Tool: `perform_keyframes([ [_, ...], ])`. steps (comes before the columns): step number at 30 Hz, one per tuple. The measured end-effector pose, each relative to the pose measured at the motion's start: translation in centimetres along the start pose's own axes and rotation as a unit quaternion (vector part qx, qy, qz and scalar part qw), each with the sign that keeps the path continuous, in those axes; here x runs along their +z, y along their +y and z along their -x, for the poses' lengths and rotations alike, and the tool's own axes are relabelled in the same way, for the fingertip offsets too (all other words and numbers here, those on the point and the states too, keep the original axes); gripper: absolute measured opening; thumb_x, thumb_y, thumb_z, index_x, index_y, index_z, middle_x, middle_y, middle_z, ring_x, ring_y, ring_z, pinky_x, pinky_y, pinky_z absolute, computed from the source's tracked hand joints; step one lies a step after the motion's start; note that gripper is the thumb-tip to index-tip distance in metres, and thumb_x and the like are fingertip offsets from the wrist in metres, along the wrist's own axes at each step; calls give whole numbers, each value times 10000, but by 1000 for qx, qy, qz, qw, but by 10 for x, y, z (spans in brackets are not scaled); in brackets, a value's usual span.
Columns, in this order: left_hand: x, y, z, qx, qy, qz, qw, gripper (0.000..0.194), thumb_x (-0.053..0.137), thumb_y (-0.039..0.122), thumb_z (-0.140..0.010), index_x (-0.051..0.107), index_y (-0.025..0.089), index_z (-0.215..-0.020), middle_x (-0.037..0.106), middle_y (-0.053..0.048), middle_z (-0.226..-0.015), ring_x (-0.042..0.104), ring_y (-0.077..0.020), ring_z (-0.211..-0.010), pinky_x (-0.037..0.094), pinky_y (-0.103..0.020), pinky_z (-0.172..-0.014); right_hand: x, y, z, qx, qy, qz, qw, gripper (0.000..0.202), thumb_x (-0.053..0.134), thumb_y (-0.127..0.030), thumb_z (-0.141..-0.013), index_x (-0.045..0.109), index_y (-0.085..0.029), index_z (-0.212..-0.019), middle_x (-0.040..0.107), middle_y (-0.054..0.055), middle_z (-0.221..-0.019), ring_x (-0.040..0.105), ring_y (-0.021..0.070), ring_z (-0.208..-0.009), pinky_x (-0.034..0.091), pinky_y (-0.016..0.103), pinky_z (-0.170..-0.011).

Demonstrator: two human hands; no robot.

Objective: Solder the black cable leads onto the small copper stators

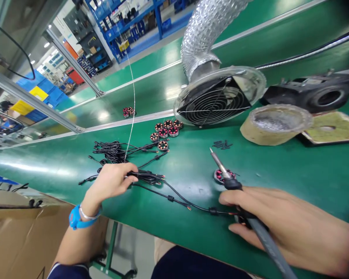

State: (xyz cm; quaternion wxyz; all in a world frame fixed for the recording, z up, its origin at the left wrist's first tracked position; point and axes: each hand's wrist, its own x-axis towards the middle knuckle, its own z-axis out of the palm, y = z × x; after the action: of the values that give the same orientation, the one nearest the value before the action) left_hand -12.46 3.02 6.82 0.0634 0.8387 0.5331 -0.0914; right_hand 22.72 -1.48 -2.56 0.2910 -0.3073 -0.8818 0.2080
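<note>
My left hand [113,180], with a blue band on its wrist, pinches black cables [148,177] on the green table. A thin pale wire rises just above it. In my right hand [267,217] is a soldering iron [221,164], its metal tip pointing up and to the left. Behind the iron's shaft sits a small round motor part [219,176]. Another part, mostly hidden, lies under my right fingers, where a cable with a black bead [213,211] ends. A tangled cable bundle [112,150] lies beyond my left hand.
Several round copper-wound parts [163,133] stand mid-table, with short black tubes [222,144] to their right. A fume fan [215,100] with a foil duct [203,35] stands behind. At the right are a tape-like ring [275,128] and a yellow sponge tray [334,126].
</note>
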Motion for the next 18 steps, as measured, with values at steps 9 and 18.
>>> perform_keyframes([
  [9, -11, 14, 44, 35, -30, 21, 999, 192, 570, 277, -887, 690, 231, -1030, 765, -22, -921, 701, -181, -760, 467, -259, -680, -1, -1, -1, -17, -5, 2, 1000, 299, 552, -120, -778, 514, -253, -1043, 598, 31, -668, 583, 225, -495, 460, 357, -410],
  [18, 40, 83, -18, 114, -31, 127, 985, 161, 511, 219, -902, 669, 188, -902, 694, -33, -756, 625, -168, -671, 391, -252, -597, -12, -10, -4, -1, -50, 58, 997, 374, 592, -87, -725, 496, -233, -1055, 611, 2, -734, 627, 203, -577, 498, 318, -488],
])
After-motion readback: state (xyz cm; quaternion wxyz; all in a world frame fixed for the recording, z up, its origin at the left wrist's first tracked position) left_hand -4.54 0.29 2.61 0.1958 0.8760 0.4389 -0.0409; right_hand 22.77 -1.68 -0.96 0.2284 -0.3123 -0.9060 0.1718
